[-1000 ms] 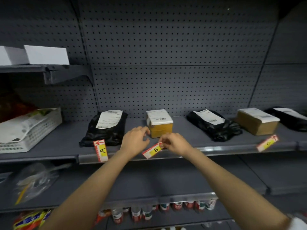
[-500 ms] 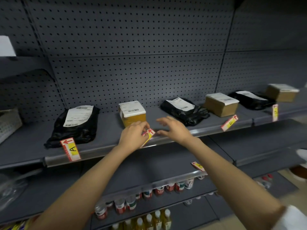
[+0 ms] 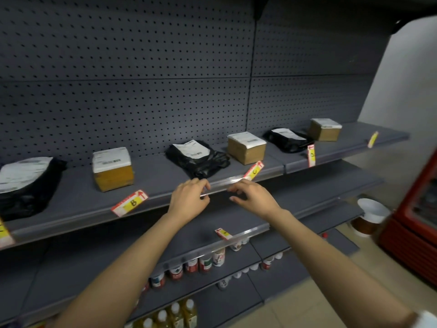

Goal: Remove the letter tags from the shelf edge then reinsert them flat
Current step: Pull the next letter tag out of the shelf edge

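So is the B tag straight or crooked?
Crooked. The B tag slants along the shelf edge, its arrow end higher.

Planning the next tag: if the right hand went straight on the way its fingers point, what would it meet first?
Probably the left hand: the right hand points leftward along the clear shelf-edge strip. Depth is unclear.

Both hands are hovering at the shelf edge, the left hand just beside the right hand. The B tag is sitting to their left, the C tag just right, parcels lying behind.
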`<action>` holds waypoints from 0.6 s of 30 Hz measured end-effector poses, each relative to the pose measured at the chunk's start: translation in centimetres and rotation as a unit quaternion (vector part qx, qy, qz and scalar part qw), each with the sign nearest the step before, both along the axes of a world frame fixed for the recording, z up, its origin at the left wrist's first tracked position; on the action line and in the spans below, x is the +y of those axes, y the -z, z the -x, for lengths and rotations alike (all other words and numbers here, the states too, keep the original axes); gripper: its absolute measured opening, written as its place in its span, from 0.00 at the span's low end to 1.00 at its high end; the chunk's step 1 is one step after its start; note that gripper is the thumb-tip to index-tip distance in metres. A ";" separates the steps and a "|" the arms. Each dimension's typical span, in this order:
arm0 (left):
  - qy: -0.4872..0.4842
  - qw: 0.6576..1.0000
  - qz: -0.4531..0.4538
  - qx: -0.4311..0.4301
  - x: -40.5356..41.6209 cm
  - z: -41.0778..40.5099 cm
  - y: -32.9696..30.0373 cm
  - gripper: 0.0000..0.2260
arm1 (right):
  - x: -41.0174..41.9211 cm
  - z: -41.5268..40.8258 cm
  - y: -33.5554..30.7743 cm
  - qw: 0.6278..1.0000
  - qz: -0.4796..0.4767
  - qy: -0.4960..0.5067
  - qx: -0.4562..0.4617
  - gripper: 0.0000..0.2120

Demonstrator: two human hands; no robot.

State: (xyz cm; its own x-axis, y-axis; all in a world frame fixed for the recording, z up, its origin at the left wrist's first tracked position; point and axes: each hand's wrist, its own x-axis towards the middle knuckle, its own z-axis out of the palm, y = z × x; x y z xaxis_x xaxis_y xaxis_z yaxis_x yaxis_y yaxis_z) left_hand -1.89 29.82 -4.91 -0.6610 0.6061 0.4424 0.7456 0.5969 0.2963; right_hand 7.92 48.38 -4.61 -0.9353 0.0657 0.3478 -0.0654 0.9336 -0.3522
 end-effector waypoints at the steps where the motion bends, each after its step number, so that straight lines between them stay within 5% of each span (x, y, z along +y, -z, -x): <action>1: 0.000 1.000 -0.006 -0.002 1.2 -0.6 0.1 0.10 | 1.4 -0.6 0.0 1.000 0.001 0.005 -0.003 0.13; 18: -0.033 0.999 -0.006 -0.009 10.2 2.6 -0.5 0.10 | 12.5 5.5 -1.3 0.995 -0.078 0.060 0.015 0.18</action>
